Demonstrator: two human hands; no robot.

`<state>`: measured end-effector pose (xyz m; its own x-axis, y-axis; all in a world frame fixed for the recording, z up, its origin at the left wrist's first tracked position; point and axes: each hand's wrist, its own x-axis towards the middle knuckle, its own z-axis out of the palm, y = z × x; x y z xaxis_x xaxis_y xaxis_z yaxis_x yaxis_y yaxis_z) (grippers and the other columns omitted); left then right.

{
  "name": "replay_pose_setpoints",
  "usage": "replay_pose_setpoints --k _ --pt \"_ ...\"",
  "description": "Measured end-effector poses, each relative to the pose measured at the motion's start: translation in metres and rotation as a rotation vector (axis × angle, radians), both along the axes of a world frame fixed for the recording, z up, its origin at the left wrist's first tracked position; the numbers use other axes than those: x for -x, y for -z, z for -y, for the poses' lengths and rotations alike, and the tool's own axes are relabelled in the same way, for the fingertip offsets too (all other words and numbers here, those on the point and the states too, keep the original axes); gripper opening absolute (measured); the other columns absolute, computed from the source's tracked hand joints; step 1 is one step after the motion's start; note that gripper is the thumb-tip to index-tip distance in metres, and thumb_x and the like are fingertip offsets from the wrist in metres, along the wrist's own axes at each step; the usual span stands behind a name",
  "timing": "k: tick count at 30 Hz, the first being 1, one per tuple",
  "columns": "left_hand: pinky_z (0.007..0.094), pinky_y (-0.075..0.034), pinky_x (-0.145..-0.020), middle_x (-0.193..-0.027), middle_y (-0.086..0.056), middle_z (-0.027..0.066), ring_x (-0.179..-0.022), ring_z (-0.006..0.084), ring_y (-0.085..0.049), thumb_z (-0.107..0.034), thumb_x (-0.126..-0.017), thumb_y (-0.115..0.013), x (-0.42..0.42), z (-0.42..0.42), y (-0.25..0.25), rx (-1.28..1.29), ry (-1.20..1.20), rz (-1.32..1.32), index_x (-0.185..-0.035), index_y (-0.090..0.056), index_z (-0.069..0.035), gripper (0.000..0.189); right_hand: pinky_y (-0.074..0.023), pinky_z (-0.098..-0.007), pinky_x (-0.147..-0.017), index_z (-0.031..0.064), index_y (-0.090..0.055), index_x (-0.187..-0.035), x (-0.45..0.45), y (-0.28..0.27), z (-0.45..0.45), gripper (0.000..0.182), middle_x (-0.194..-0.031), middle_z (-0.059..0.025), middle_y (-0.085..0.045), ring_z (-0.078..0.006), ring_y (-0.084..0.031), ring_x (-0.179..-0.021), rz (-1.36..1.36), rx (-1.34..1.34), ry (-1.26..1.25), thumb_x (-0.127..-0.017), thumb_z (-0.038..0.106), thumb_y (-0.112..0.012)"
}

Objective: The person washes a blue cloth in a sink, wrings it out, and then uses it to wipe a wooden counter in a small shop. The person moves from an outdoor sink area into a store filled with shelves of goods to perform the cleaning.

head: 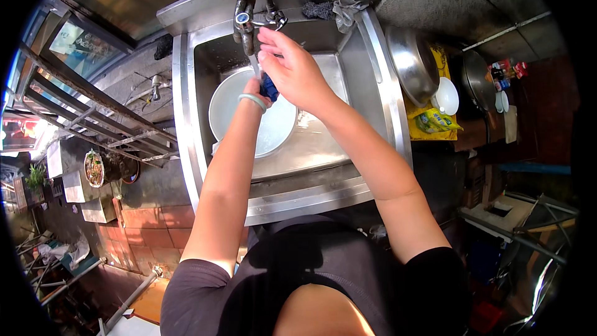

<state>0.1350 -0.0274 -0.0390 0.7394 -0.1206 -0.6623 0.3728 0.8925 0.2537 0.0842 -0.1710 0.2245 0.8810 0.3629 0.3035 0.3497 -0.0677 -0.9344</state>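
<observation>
Water runs from a metal faucet (247,23) into a stainless steel sink (322,149). Below the spout my left hand (259,91), with a pale bangle at the wrist, holds a dark blue item (269,87), perhaps a cloth or a sponge. My right hand (290,66) is raised just right of the stream, its fingers apart and pointing toward the faucet; nothing shows in its grasp. Beneath both hands a round white basin (277,133) holding water stands in the left part of the sink.
A steel wool scourer (318,10) and a grey rag (346,11) lie on the sink's back ledge. Right of the sink are a large metal bowl (410,67), a white bowl (447,95), a yellow packet (436,121) and a wok (479,79). A metal rack (100,109) stands left.
</observation>
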Motion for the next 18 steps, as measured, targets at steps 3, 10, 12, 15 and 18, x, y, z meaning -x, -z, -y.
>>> replay_pose_setpoints --k 3,10,12,15,18 --pt "0.0308 -0.051 -0.051 -0.075 -0.062 0.0062 -0.058 0.0203 -0.056 -0.033 -0.085 -0.060 0.011 -0.008 0.024 0.028 -0.093 -0.148 -0.081 -0.058 -0.012 0.022 -0.0452 -0.0329 -0.091 -0.0031 -0.040 -0.123 -0.004 -0.003 -0.015 0.039 -0.123 -0.0171 -0.049 -0.0226 -0.051 -0.112 -0.015 -0.140 0.077 -0.089 0.008 -0.055" --pt "0.0334 -0.052 -0.062 -0.075 -0.057 0.0023 -0.069 0.0188 -0.055 -0.039 -0.073 -0.072 0.075 -0.029 -0.019 0.185 -0.182 -0.158 -0.075 -0.055 -0.016 0.028 -0.0502 -0.0367 -0.087 -0.0003 -0.022 -0.131 -0.015 0.019 -0.016 0.058 -0.132 -0.0194 -0.022 -0.0280 -0.042 -0.115 0.127 -0.324 0.345 -0.083 0.000 -0.054" --pt "0.0425 -0.051 -0.083 -0.083 -0.058 0.0057 -0.080 0.0208 -0.058 -0.029 -0.074 -0.071 0.091 -0.033 -0.052 0.076 -0.235 -0.111 -0.086 -0.055 -0.012 0.026 -0.0503 -0.0290 -0.079 -0.0012 -0.039 -0.123 -0.022 0.017 -0.014 0.039 -0.114 -0.0163 -0.045 -0.0202 -0.054 -0.097 0.036 -0.384 0.266 -0.087 0.004 -0.054" --pt "0.0478 -0.048 -0.091 -0.090 -0.057 0.0098 -0.092 0.0247 -0.060 -0.017 -0.075 -0.067 0.105 -0.046 -0.047 0.231 -0.269 0.052 -0.099 -0.051 -0.005 0.031 -0.0501 -0.0241 -0.072 -0.0026 -0.057 -0.105 -0.013 0.012 -0.015 0.019 -0.089 -0.0076 -0.060 -0.0128 -0.060 -0.075 0.003 -0.303 0.178 -0.091 0.009 -0.053" --pt "0.0384 -0.050 -0.090 -0.105 -0.059 0.0138 -0.096 0.0266 -0.061 -0.006 -0.080 -0.059 0.114 -0.049 -0.051 0.327 -0.338 0.115 -0.108 -0.047 -0.002 0.030 -0.0490 -0.0258 -0.081 -0.0007 -0.056 -0.113 0.013 0.009 -0.016 0.024 -0.107 -0.0065 -0.059 -0.0099 -0.057 -0.092 0.044 -0.109 0.152 -0.096 0.013 -0.048"
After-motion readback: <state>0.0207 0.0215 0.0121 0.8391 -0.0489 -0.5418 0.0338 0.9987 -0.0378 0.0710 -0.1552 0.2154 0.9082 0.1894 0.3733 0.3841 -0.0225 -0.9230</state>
